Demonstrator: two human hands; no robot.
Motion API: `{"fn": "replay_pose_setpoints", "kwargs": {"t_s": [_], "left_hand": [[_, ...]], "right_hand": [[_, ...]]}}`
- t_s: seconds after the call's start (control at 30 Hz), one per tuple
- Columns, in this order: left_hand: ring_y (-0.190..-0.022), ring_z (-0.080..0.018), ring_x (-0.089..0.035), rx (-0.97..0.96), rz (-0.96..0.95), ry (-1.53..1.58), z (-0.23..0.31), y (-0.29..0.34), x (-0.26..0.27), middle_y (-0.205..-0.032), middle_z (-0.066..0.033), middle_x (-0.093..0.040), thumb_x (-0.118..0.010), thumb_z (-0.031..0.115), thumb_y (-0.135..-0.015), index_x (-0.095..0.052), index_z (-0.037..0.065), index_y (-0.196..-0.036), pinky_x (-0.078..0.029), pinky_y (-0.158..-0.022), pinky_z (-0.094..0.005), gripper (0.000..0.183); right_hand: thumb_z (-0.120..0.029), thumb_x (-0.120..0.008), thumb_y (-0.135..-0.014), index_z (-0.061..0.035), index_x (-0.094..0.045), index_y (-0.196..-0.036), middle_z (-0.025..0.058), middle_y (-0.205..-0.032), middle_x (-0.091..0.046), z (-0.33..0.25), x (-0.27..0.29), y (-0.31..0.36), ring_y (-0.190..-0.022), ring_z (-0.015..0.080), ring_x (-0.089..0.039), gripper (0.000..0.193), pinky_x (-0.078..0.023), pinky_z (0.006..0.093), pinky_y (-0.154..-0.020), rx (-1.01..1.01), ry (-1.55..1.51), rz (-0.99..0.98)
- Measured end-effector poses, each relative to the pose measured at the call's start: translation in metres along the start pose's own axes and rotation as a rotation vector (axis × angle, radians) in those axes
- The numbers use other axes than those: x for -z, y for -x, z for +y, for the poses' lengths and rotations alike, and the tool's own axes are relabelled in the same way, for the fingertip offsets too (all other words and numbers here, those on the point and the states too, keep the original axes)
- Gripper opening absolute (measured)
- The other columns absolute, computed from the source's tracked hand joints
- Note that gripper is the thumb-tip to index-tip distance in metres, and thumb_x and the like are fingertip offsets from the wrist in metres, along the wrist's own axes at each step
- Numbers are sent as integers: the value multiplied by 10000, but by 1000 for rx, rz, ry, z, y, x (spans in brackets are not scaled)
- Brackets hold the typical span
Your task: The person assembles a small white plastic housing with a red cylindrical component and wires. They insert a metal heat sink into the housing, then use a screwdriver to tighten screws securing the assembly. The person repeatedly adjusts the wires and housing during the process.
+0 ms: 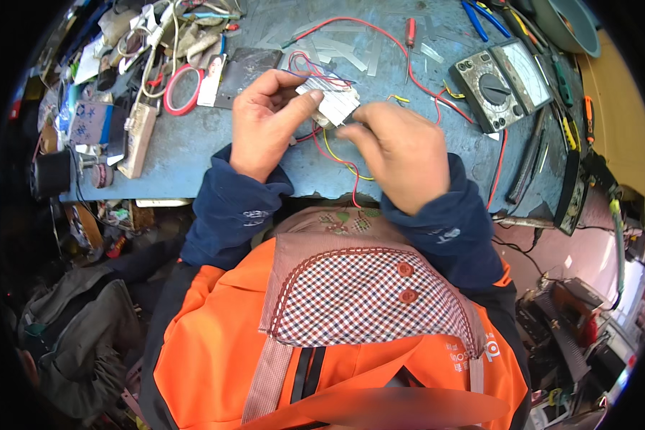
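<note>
My left hand (266, 122) grips a small flat block with a white printed label (337, 107), its thumb lying across the label. Thin red and blue wires (321, 76) loop over the block's far side. At the near right corner of the block, my right hand (408, 150) has its fingers closed in a pinch; whatever lies between the fingertips is too small to make out. Below the block, thin red and yellow wires (347, 166) hang toward the bench's front edge.
An analog multimeter (496, 89) stands at the right, with a red test lead (380, 30) curving across the blue bench (183, 154). Beyond my hands lie a red-handled screwdriver (410, 34) and clear strips (344, 51). Red tape (170, 97) and clutter fill the left; blue-handled pliers (474, 20) lie far right.
</note>
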State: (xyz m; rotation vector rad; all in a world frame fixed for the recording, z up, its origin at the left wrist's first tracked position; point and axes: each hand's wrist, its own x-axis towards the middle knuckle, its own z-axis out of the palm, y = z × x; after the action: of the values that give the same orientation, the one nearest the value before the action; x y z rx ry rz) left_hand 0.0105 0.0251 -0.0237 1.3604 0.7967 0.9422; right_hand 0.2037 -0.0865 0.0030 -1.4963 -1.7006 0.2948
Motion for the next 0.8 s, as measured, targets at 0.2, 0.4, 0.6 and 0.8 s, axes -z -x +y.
{"fn": "replay_pose_setpoints", "kwargs": {"t_s": [0.2, 0.4, 0.6, 0.8], "left_hand": [[-904, -62, -682, -23, -55, -108, 2, -1, 10, -997, -13, -766, -802, 88, -1004, -749, -30, -1220, -548, -793, -234, 251], [-1046, -129, -687, -211, -126, -468, 13, -7, 18, -1110, -60, -735, -827, 82, -970, -737, -15, -1241, -552, -936, -293, 302], [-1065, -337, -730, -597, -103, -692, 15, -7, -2, -1175, -173, -705, -953, 235, -762, -697, -21, -1265, -587, -927, -390, 619], [-1079, -323, -747, -554, -136, -707, 2, 5, 2, -1243, -183, -717, -938, 187, -772, -705, -37, -1313, -596, -950, -375, 631]], "right_hand": [[-185, -887, -869, -55, -707, -931, 102, -788, -702, 2, -10, 0, -676, 304, -696, 231, -535, 406, -593, -84, -175, -80], [-78, -817, -1004, 14, -736, -1062, 6, -849, -714, -3, 5, 1, -743, 61, -611, 136, -502, 242, -668, -253, -565, 90], [-14, -785, -996, 23, -757, -1059, 11, -895, -716, 7, 23, 4, -766, 43, -607, 78, -471, 215, -665, -286, -538, 221], [-25, -836, -876, -12, -789, -1004, 118, -925, -688, 38, 20, 83, -731, 268, -678, 138, -545, 375, -648, -59, 376, 376]]}}
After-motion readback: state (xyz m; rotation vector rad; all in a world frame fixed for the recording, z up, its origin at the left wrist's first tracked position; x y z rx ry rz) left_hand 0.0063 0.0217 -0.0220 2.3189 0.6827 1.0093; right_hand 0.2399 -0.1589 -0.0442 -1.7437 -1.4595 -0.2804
